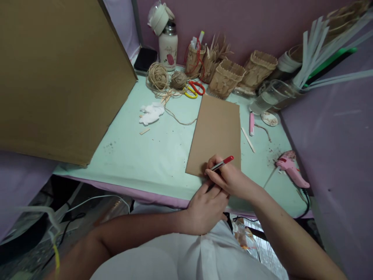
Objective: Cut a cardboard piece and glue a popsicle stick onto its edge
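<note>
My right hand (225, 175) is closed round a pen (219, 165) with a red end, held slanted over the near edge of a brown cardboard sheet (217, 128). The pen's tip is hidden by my fingers. My left hand (206, 206) lies just below, against the right hand, at the table's front edge. Its fingers are bent and partly covered; a dark thing (210, 187) shows beneath them, too little of it to name. The sheet lies flat on the pale green tabletop (151, 155).
A large cardboard panel (58, 77) stands at left. Twine balls (157, 76), scissors (194, 90), a bottle (168, 48) and woodlike holders (226, 77) line the back. A glass (271, 97), pink cutter (251, 123), wooden stick (248, 140) and pink glue gun (293, 169) are at right.
</note>
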The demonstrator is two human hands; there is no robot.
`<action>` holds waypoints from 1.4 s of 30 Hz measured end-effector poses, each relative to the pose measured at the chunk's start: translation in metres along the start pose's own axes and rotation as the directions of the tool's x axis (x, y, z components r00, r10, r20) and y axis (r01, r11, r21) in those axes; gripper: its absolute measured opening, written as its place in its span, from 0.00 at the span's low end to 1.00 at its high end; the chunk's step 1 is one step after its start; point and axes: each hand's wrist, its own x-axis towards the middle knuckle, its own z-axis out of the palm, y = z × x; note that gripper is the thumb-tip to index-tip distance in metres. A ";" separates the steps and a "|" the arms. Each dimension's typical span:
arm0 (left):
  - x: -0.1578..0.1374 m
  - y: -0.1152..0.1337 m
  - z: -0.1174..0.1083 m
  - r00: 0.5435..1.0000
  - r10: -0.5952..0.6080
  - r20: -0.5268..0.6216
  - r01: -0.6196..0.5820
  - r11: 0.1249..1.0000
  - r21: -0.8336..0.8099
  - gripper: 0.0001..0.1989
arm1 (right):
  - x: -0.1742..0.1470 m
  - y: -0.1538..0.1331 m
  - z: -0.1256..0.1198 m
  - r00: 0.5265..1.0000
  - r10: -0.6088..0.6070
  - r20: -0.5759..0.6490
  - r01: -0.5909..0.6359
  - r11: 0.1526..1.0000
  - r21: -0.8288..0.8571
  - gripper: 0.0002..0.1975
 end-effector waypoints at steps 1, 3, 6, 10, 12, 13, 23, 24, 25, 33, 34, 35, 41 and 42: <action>0.000 0.000 0.000 1.000 0.001 0.005 -0.001 1.000 0.002 0.31 | 0.000 0.000 0.000 1.000 -0.007 0.003 0.007 1.000 0.000 0.06; 0.000 0.000 -0.001 1.000 0.001 0.008 -0.001 1.000 0.001 0.31 | 0.000 -0.001 0.000 1.000 -0.015 0.005 0.015 1.000 0.000 0.06; 0.001 0.000 -0.001 1.000 -0.002 0.007 0.002 1.000 -0.005 0.31 | 0.001 0.000 0.000 1.000 -0.010 -0.002 0.010 1.000 -0.010 0.06; 0.001 -0.001 -0.001 1.000 -0.009 0.019 0.009 1.000 -0.010 0.32 | 0.001 0.000 0.001 1.000 -0.012 -0.019 0.012 1.000 0.007 0.06; 0.001 0.000 -0.001 1.000 -0.013 0.012 0.013 1.000 -0.015 0.32 | 0.001 0.000 0.000 1.000 -0.022 -0.017 0.022 1.000 0.007 0.06; 0.001 0.000 -0.001 1.000 -0.015 0.008 0.015 1.000 -0.016 0.32 | 0.001 0.000 0.000 1.000 -0.023 -0.012 0.023 1.000 0.002 0.06; 0.001 0.000 -0.002 0.999 0.001 0.041 -0.002 1.000 0.018 0.33 | 0.001 0.002 0.002 1.000 -0.023 -0.015 0.023 1.000 -0.003 0.07; 0.001 0.000 -0.002 0.999 0.003 0.042 -0.004 1.000 0.019 0.33 | 0.001 0.002 0.002 1.000 -0.014 -0.014 0.014 1.000 0.002 0.06; 0.001 0.000 -0.002 0.999 0.002 0.042 -0.003 1.000 0.021 0.33 | 0.001 0.001 0.002 1.000 -0.008 -0.020 0.008 1.000 0.020 0.06; 0.001 0.000 0.000 1.000 0.011 0.025 -0.013 0.998 0.063 0.38 | -0.021 0.014 -0.002 0.872 0.039 -0.488 0.103 0.960 0.260 0.08; 0.000 -0.001 0.000 1.000 0.019 0.024 -0.020 0.998 0.065 0.38 | -0.026 0.018 -0.004 0.850 0.055 -0.523 0.088 0.966 0.244 0.08; 0.000 -0.001 0.001 0.999 0.021 0.026 -0.022 0.998 0.065 0.38 | -0.032 0.022 -0.006 0.839 0.070 -0.540 0.067 0.971 0.230 0.08; 0.003 0.000 0.002 0.999 -0.014 0.038 0.012 0.999 0.046 0.38 | -0.066 0.045 -0.019 0.791 0.135 -0.597 -0.013 0.979 0.204 0.08; 0.004 0.000 0.002 0.999 -0.019 0.038 0.017 0.999 0.041 0.38 | -0.071 0.047 -0.019 0.777 0.160 -0.608 -0.033 0.976 0.214 0.07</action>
